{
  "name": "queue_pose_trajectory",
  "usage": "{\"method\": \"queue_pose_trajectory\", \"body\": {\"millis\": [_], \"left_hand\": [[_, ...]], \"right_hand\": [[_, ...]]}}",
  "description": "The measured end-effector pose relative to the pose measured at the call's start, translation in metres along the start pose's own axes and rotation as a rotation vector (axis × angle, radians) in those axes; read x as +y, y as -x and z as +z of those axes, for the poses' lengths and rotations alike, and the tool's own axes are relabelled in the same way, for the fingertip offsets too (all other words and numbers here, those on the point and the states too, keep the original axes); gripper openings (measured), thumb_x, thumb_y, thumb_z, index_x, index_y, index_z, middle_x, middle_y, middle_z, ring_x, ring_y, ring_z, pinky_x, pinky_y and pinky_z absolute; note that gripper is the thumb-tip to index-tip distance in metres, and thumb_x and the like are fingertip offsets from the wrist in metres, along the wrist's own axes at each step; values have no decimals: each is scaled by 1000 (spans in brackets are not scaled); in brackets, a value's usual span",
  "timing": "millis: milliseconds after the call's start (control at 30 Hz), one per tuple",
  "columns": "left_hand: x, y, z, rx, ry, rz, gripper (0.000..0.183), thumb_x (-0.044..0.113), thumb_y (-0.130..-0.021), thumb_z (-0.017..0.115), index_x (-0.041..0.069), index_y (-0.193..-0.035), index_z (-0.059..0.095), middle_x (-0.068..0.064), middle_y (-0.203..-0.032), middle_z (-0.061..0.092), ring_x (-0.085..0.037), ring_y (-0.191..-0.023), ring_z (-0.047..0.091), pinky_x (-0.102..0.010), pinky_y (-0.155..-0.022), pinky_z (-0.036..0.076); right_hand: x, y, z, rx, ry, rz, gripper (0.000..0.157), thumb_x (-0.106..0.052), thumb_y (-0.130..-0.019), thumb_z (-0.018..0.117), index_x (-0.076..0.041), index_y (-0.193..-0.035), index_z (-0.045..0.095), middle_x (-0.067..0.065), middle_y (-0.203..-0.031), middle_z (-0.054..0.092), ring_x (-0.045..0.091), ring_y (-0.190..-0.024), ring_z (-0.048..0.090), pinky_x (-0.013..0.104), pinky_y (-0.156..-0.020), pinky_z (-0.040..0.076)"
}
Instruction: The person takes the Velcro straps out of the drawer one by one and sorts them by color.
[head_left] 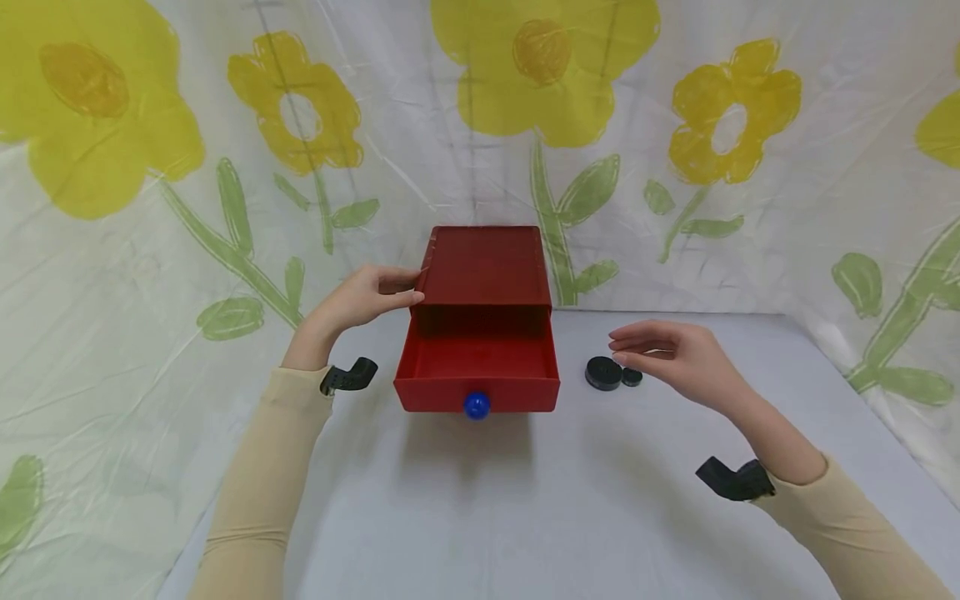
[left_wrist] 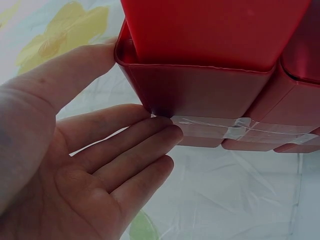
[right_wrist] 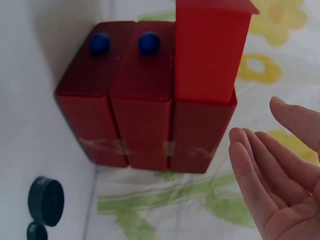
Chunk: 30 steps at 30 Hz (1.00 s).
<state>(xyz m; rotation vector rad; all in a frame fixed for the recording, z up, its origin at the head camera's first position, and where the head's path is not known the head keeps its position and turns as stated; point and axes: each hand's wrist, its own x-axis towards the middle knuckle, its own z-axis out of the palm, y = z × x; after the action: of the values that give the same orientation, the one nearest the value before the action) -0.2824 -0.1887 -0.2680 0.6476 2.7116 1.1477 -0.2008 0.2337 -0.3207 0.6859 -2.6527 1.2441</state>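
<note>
A red drawer unit [head_left: 487, 267] stands in the middle, its top drawer [head_left: 435, 396] pulled out toward me with nothing seen inside. A round blue knob [head_left: 476, 406] sits on that drawer's front. My left hand [head_left: 363, 296] rests on the unit's left upper side, fingers nearly straight and fingertips at the casing [left_wrist: 195, 90]. To the right, my right hand [head_left: 678, 358] hovers with relaxed fingers and nothing in them. Close by its fingertips lie a thick black disc [head_left: 603, 373] and a smaller black disc [head_left: 633, 377], side by side on the table.
Below the pulled-out drawer, the right wrist view shows two closed drawers with blue knobs [right_wrist: 149, 44]. Clear tape [left_wrist: 210, 129] runs across the casings. A white curtain [head_left: 420, 167] with yellow flowers surrounds the pale table [head_left: 480, 533] at the back and sides.
</note>
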Motion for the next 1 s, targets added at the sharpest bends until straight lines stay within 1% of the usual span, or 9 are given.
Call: {"method": "queue_pose_trajectory", "body": {"millis": [100,200,333,567,767,833,933,1000], "left_hand": [[-12,-6,1,4,5,1,54,26,-92,62,4,-139,47,-17,-132,57,-31,-118,57,-50,-98,46],[-25,-12,2,11,10,0,56,32,-91,64,9,-140,49,-13,-132,58,-29,-117,58,-50,-98,46],[-32,-15,1,16,11,1,58,39,-89,65,14,-139,50,-10,-131,59,-26,-117,59,-48,-98,47],[-33,-15,0,16,-6,13,60,43,-88,65,14,-139,50,-9,-130,60,-25,-116,59,-48,-97,47],[-33,-16,1,16,9,12,59,41,-88,65,14,-139,51,-9,-130,60,-25,-117,59,-48,-98,47],[-32,-15,1,17,11,8,58,39,-88,65,14,-139,51,-9,-130,60,-25,-117,59,-48,-98,47],[-28,-14,2,15,14,7,57,34,-90,64,10,-139,50,-12,-131,59,-27,-118,58,-49,-99,46],[-21,-11,2,14,12,10,55,30,-91,63,7,-139,49,-14,-132,58,-29,-119,57,-50,-98,46]], "right_hand": [[-10,-1,4,-9,-23,-25,29,-24,-85,72,-18,-112,68,0,-105,71,2,-91,67,16,-77,54],[-21,-1,8,-16,-55,-42,29,-23,-84,73,-19,-112,68,0,-104,71,3,-91,67,18,-76,55],[-35,-1,15,-31,-101,-77,29,-21,-83,74,-20,-112,68,-1,-103,72,6,-90,68,20,-76,55],[-55,-1,29,-60,-158,-143,29,-18,-81,75,-17,-109,69,0,-101,72,8,-87,69,24,-75,57],[-65,-1,43,-94,-154,-170,29,-20,-81,76,-11,-107,70,-3,-99,72,7,-85,69,24,-73,57],[-68,-1,49,-103,-151,-185,28,-21,-81,76,-11,-107,71,-3,-98,72,6,-85,69,24,-73,57],[-71,0,57,-116,-155,-196,28,-23,-81,75,-11,-106,71,-3,-97,73,5,-84,69,23,-72,57],[-73,0,62,-126,-163,-197,27,-23,-81,75,-12,-105,72,-3,-96,73,5,-83,69,24,-71,57]]}}
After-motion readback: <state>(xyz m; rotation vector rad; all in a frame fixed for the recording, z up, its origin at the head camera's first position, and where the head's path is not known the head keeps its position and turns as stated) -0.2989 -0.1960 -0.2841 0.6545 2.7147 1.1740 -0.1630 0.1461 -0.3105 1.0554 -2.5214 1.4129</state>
